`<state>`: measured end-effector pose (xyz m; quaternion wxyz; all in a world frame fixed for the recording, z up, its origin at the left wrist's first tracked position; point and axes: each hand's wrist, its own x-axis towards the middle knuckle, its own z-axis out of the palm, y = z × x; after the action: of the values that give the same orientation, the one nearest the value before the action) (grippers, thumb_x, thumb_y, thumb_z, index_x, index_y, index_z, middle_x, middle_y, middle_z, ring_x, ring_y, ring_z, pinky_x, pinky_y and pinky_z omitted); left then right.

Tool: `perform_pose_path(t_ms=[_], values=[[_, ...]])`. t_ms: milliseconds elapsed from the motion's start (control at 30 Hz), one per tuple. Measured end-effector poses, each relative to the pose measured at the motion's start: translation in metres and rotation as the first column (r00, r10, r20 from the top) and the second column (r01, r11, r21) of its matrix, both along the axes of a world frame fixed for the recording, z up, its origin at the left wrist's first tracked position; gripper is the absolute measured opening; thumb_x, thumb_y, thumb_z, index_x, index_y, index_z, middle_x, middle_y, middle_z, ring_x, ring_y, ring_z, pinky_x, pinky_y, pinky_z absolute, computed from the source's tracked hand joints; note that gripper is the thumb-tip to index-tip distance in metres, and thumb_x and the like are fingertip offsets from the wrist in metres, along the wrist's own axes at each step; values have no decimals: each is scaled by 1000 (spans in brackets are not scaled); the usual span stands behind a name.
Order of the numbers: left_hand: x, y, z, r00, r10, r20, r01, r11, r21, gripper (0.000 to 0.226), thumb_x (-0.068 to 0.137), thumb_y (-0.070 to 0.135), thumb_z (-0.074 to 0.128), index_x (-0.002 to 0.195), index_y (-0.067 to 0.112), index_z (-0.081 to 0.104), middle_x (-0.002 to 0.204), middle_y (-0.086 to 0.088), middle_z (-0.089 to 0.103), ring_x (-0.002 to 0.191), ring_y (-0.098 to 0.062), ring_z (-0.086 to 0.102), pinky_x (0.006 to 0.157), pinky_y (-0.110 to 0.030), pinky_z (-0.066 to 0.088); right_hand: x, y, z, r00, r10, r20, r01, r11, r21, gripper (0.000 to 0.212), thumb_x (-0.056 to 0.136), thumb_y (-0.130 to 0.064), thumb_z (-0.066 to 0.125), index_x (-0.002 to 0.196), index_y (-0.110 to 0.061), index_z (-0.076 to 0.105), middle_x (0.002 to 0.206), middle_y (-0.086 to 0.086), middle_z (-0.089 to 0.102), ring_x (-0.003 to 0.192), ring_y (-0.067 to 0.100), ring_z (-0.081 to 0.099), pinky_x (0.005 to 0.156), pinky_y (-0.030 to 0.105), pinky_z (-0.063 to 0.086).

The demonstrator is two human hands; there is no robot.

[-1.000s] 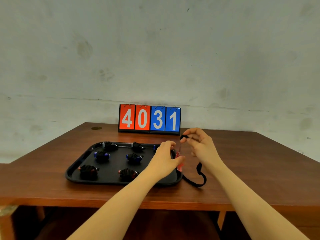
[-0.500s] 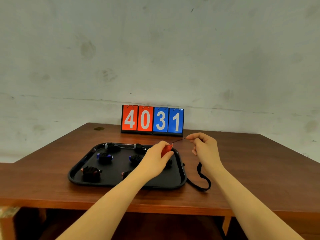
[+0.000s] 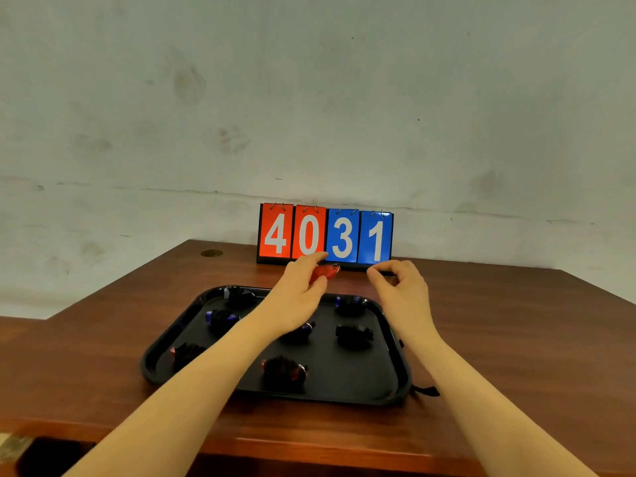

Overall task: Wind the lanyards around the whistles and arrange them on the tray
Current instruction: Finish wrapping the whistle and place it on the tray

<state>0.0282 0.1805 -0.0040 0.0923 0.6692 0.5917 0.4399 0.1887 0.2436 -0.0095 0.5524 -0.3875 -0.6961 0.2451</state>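
One wooden table (image 3: 499, 332) bears a black tray (image 3: 351, 390) where wound whistles (image 3: 284, 371) lie apart. Behind stands a scoreboard (image 3: 325, 235) reading 4031. The left hand (image 3: 296, 297) pinches a red whistle (image 3: 323, 271) above the tray's far edge. The right hand (image 3: 401, 294) pinches its fingertips together; its lanyard (image 3: 425, 390) trails beside the tray.

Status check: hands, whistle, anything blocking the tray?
Left hand grips red whistle above tray. Right hand pinched, lanyard there unclear. Wound whistles fill most tray spots.
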Motion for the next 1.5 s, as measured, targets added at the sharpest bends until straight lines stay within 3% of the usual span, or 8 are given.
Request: perform_pose_path(t_ms=[100, 333, 500, 833, 967, 1233, 1367, 1500], values=[[-8, 11, -1, 1000, 10, 30, -10, 1000, 4, 27, 97, 26, 42, 123, 21, 40, 123, 5, 51, 100, -1, 49, 68, 1, 39, -14, 13, -2, 999, -31, 16, 31, 1000, 4, 5, 89, -15, 55, 88, -15, 59, 92, -2, 59, 81, 4, 54, 67, 10, 40], [-22, 39, 2, 990, 28, 140, -34, 999, 38, 17, 93, 28, 50, 109, 22, 54, 99, 9, 58, 90, -5, 55, 76, -13, 46, -37, 44, -3, 999, 12, -31, -12, 999, -30, 15, 92, -7, 45, 91, -15, 58, 91, -4, 57, 79, 6, 53, 65, 12, 42], [-22, 54, 4, 968, 23, 249, -35, 998, 43, 18, 94, 30, 48, 105, 18, 55, 69, 7, 54, 54, -2, 47, 51, -9, 41, -45, 56, -12, 998, 62, -5, -62, 997, -47, 21, 94, -12, 44, 85, -20, 61, 100, 0, 59, 86, 0, 53, 76, 16, 45], [-33, 51, -3, 853, -23, 522, 28, 1000, 0, 37, 89, 3, 54, 124, 16, 56, 83, 1, 62, 62, -7, 57, 74, -22, 51, -38, 58, -12, 985, 98, 138, -97, 995, -16, 5, 89, -15, 56, 84, -18, 57, 93, -3, 51, 77, 1, 48, 70, 9, 36], [-37, 47, -6, 872, -17, 488, 34, 999, -27, 37, 92, 1, 49, 126, 13, 53, 81, -4, 65, 66, -7, 62, 71, -16, 54, -37, 59, -18, 986, 101, 132, -94, 994, -63, 14, 90, -19, 53, 78, -25, 52, 94, -7, 46, 88, 9, 50, 93, 30, 37], [-41, 44, -9, 909, 110, 402, -118, 993, -6, 12, 83, 8, 65, 93, 14, 66, 87, -2, 69, 72, -10, 68, 68, -17, 55, -34, 59, -19, 994, 105, -28, -107, 992, -70, 6, 94, -17, 49, 92, -15, 54, 76, 1, 60, 68, 6, 55, 60, 4, 41], [-42, 42, -10, 933, 136, 334, -135, 991, -26, 12, 82, 13, 67, 88, 23, 67, 81, 3, 69, 71, -11, 66, 70, -18, 54, -33, 58, -19, 987, 151, -61, -157, 981, -118, 5, 95, -18, 47, 90, -20, 49, 76, 3, 55, 47, 6, 46, 49, 20, 44], [-43, 39, -6, 878, 77, 472, -51, 996, -68, 13, 81, 8, 67, 86, 19, 69, 82, -3, 71, 68, -7, 67, 65, -17, 55, -30, 59, -17, 995, 104, 0, -103, 992, -76, 9, 91, -21, 54, 82, -24, 53, 75, -4, 56, 49, 2, 46, 51, 19, 40]])
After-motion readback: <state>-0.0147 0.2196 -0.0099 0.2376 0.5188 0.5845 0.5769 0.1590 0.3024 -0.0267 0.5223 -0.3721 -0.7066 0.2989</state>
